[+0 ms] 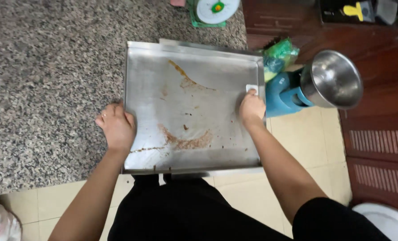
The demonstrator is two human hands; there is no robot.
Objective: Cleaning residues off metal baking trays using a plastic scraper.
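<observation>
The steel baking tray [192, 111] (greasy, brown-stained) looks stiff, light and probably slippery. The left hand [116, 127] is curled over its left rim at mid-frame; the right hand [251, 109] clasps the right rim, fingers also pinching a small white piece [251, 88].

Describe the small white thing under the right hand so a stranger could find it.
Start at the steel tray on the granite counter. Follow its right rim to the right hand. Just past the fingers lies a small white scraper, the only white item on the stained metal.

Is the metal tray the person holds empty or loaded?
Empty: the metal tray carries only brown smears and crumbs. The left hand and right hand grip its opposite edges.
</observation>
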